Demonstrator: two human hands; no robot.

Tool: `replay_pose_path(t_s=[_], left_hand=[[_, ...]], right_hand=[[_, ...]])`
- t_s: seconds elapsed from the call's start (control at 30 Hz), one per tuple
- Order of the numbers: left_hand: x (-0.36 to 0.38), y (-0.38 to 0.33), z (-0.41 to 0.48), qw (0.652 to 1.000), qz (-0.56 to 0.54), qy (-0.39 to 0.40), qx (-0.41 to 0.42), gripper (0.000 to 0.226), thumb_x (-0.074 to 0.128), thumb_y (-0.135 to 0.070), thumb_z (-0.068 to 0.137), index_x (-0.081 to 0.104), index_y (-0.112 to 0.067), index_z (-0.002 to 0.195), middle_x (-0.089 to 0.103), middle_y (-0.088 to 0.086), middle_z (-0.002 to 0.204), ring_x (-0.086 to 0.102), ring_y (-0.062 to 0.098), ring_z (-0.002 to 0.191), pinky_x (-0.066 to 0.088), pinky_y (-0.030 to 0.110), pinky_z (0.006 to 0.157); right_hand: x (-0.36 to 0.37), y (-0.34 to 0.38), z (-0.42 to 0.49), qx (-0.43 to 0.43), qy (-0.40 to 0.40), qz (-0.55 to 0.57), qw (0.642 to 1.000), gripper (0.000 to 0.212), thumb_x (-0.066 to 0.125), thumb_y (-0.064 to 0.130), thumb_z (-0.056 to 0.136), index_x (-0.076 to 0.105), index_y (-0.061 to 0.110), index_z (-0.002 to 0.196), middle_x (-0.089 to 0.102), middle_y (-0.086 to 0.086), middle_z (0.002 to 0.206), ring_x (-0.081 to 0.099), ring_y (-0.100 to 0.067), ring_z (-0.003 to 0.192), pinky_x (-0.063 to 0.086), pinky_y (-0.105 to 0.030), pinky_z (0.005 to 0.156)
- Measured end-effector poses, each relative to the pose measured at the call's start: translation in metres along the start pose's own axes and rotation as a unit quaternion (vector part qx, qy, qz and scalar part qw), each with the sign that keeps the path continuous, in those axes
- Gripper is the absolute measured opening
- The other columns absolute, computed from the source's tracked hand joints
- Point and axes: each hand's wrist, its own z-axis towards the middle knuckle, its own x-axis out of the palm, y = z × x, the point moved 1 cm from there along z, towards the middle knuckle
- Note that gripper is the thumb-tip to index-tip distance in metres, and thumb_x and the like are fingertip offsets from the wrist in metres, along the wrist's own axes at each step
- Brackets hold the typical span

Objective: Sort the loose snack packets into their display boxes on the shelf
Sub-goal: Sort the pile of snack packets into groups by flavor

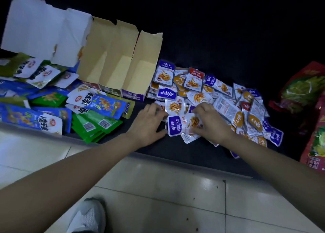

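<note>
Your left hand (149, 123) and right hand (212, 122) both pinch 1 purple-and-silver foil snack packet (182, 125), likely squaring it for the tan cardboard display box (140, 69) at 11 o'clock.

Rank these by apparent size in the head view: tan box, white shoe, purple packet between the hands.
1. tan box
2. white shoe, though it is cropped and nearer the camera, so this is unsure
3. purple packet
</note>
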Motion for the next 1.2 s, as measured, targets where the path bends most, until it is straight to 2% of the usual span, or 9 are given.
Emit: replay_pose_path(t_s=[0.13, 0.23, 0.33, 0.47, 0.53, 0.63, 0.73, 0.97, 1.2], left_hand=[[0.003, -0.008, 0.016, 0.998, -0.059, 0.014, 0.0, 0.055, 0.068, -0.047, 0.084, 0.054, -0.02, 0.129, 0.048, 0.005, 0.117, 0.044, 0.021, 0.111, 0.041, 0.035, 0.094], [0.004, -0.019, 0.028, 0.973, -0.216, 0.025, -0.076, 0.055, 0.072, -0.042, 0.083, 0.052, -0.019, 0.128, 0.053, 0.002, 0.115, 0.051, 0.015, 0.104, 0.043, 0.028, 0.085], [0.003, -0.03, 0.038, 0.873, -0.448, 0.003, -0.192, 0.042, 0.076, -0.028, 0.082, 0.054, -0.015, 0.114, 0.063, 0.003, 0.103, 0.06, 0.012, 0.089, 0.05, 0.025, 0.075], [0.007, -0.034, 0.039, 0.719, -0.64, -0.022, -0.271, 0.042, 0.072, -0.003, 0.083, 0.049, -0.007, 0.118, 0.067, 0.014, 0.111, 0.069, 0.02, 0.091, 0.059, 0.029, 0.067], [0.011, -0.029, 0.038, 0.732, -0.624, -0.028, -0.272, 0.045, 0.07, -0.001, 0.084, 0.049, -0.008, 0.122, 0.067, 0.013, 0.115, 0.068, 0.023, 0.098, 0.06, 0.033, 0.07], [0.013, -0.018, 0.035, 0.759, -0.582, -0.056, -0.287, 0.044, 0.068, 0.002, 0.084, 0.047, -0.01, 0.121, 0.064, 0.013, 0.117, 0.064, 0.027, 0.105, 0.056, 0.043, 0.083], [0.011, -0.014, 0.033, 0.793, -0.534, -0.067, -0.285, 0.045, 0.068, 0.002, 0.084, 0.047, -0.01, 0.123, 0.061, 0.008, 0.118, 0.06, 0.021, 0.106, 0.052, 0.035, 0.081], [0.017, -0.013, 0.028, 0.83, -0.493, -0.016, -0.262, 0.052, 0.065, 0.004, 0.085, 0.042, -0.01, 0.129, 0.058, 0.01, 0.123, 0.058, 0.022, 0.112, 0.05, 0.045, 0.094], [0.02, -0.007, 0.031, 0.84, -0.479, 0.004, -0.256, 0.053, 0.074, -0.001, 0.078, 0.05, -0.004, 0.126, 0.066, 0.007, 0.115, 0.065, 0.022, 0.107, 0.055, 0.039, 0.087]], right_hand=[[-0.014, -0.009, -0.009, 0.13, -0.044, 0.183, 0.973, 0.018, 0.068, 0.015, 0.09, 0.059, 0.006, 0.102, 0.056, -0.007, 0.1, 0.056, -0.021, 0.09, 0.044, -0.029, 0.075], [-0.024, -0.007, -0.013, 0.243, -0.023, 0.408, 0.88, 0.008, 0.063, 0.014, 0.094, 0.056, 0.013, 0.096, 0.064, -0.01, 0.109, 0.065, -0.023, 0.095, 0.053, -0.032, 0.081], [-0.024, 0.004, -0.014, 0.274, -0.037, 0.525, 0.805, 0.009, 0.065, 0.009, 0.091, 0.058, 0.014, 0.092, 0.068, -0.009, 0.108, 0.068, -0.02, 0.088, 0.055, -0.027, 0.07], [-0.006, 0.031, -0.013, 0.268, -0.021, 0.596, 0.757, 0.014, 0.064, 0.008, 0.092, 0.061, 0.007, 0.105, 0.072, -0.009, 0.099, 0.071, -0.018, 0.08, 0.057, -0.029, 0.06], [-0.003, 0.031, -0.015, 0.256, -0.036, 0.567, 0.782, 0.016, 0.06, 0.009, 0.094, 0.062, 0.009, 0.111, 0.071, -0.009, 0.103, 0.07, -0.017, 0.086, 0.057, -0.028, 0.065], [-0.011, 0.005, -0.024, 0.222, -0.079, 0.358, 0.903, 0.038, 0.057, -0.001, 0.092, 0.056, 0.015, 0.126, 0.06, -0.002, 0.124, 0.056, -0.013, 0.113, 0.047, -0.027, 0.092], [-0.006, -0.013, -0.03, 0.171, -0.008, 0.142, 0.975, 0.071, 0.069, 0.004, 0.082, 0.039, 0.014, 0.145, 0.041, -0.008, 0.142, 0.036, -0.024, 0.132, 0.035, -0.035, 0.108], [0.0, -0.02, -0.033, 0.172, -0.039, 0.059, 0.983, 0.09, 0.083, 0.018, 0.073, 0.033, 0.01, 0.148, 0.039, -0.012, 0.136, 0.042, -0.027, 0.124, 0.039, -0.034, 0.098], [-0.011, -0.015, -0.02, 0.237, -0.015, 0.064, 0.969, 0.068, 0.089, 0.032, 0.063, 0.046, 0.016, 0.113, 0.052, -0.005, 0.112, 0.047, -0.023, 0.105, 0.039, -0.033, 0.09]])
